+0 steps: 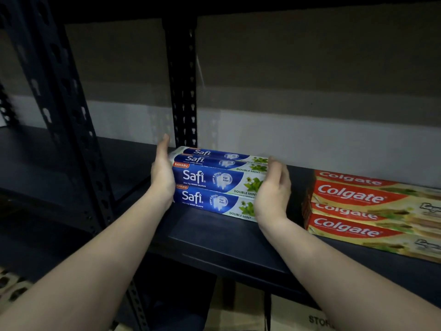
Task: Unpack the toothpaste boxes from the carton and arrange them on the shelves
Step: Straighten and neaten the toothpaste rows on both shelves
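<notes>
A stack of blue and white Safi toothpaste boxes [210,180], two high and two deep, sits on the dark shelf [214,242]. My left hand [162,170] lies flat against the stack's left end, fingers straight. My right hand [272,189] presses flat against its right end. Both palms squeeze the stack between them. To the right, red Colgate toothpaste boxes [358,211] lie stacked two high on the same shelf. The carton is only partly seen below the shelf [298,316].
A black perforated upright post [183,91] stands just behind the Safi stack. Another slanted post [64,103] rises at the left. A grey wall backs the shelf. The shelf above casts shadow over the top.
</notes>
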